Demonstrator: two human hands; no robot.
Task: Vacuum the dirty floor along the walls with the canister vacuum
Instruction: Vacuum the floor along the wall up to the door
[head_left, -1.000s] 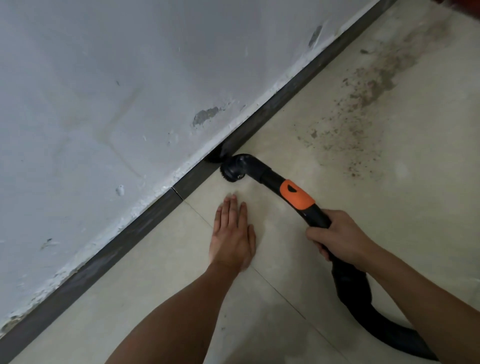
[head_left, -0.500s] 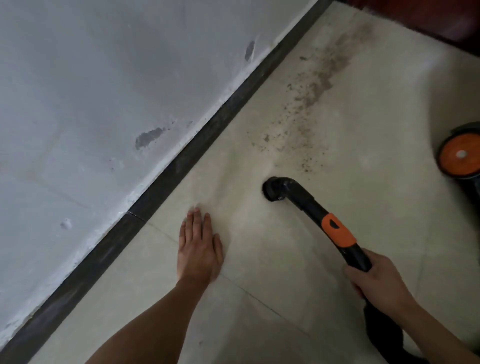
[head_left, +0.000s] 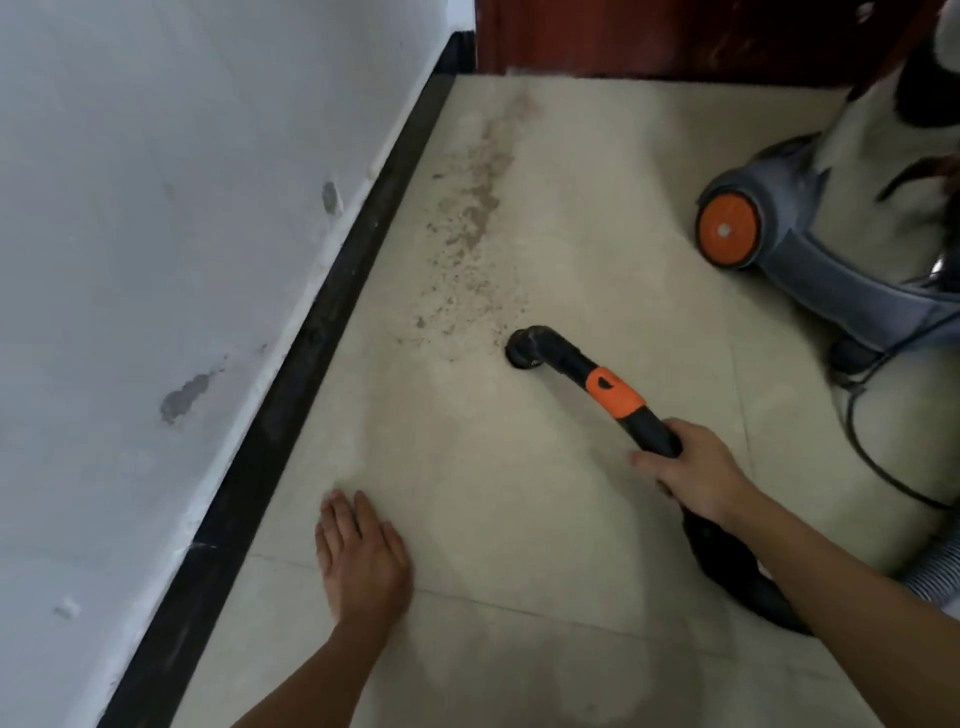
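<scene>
My right hand (head_left: 693, 467) grips the black vacuum wand (head_left: 618, 397), just behind its orange collar. The wand's round black nozzle (head_left: 524, 349) sits on the pale tiled floor at the near edge of a streak of brown dirt (head_left: 470, 228). The dirt runs along the floor beside the black baseboard (head_left: 332, 306) toward the far corner. My left hand (head_left: 361, 558) rests flat on the tile, fingers straight, close to the baseboard. The grey canister vacuum (head_left: 810, 234) with an orange wheel stands at the right.
A white scuffed wall (head_left: 182, 208) rises on the left. A dark red wooden door or panel (head_left: 675, 36) closes the far end. A black power cord (head_left: 878, 457) trails on the floor at the right, and a ribbed grey hose (head_left: 935, 571) lies by my right forearm.
The nozzle has moved away from the baseboard and forward to the edge of the dirt streak. My view has swung right, bringing the canister vacuum and the far corner into sight. My left hand stays flat.
</scene>
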